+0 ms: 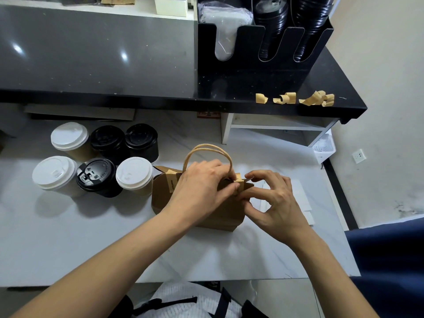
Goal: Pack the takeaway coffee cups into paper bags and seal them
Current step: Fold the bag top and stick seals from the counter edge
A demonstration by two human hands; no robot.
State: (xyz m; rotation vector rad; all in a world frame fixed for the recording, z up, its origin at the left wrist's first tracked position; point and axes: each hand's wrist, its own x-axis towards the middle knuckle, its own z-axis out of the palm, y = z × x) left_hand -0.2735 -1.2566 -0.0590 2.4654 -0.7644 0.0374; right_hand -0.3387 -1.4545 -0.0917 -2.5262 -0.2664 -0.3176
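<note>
A brown paper bag (220, 214) with twisted paper handles (207, 149) stands in the middle of the white counter (91, 237), its top folded shut. One tan sticker (171, 182) holds the fold at the left end. My left hand (202, 189) lies over the top of the bag and pinches a second tan sticker (241, 182) at the right end of the fold. My right hand (270, 198) pinches the same sticker from the right side. Several lidded takeaway cups (101, 161), with white and black lids, stand in a group left of the bag.
A raised black shelf (339, 88) runs behind, carrying a black lid dispenser (263, 65) and several curled sticker backings (296, 98). White paper sheets (302, 203) lie right of the bag. A dark blue cloth (390, 260) hangs at the counter's right edge.
</note>
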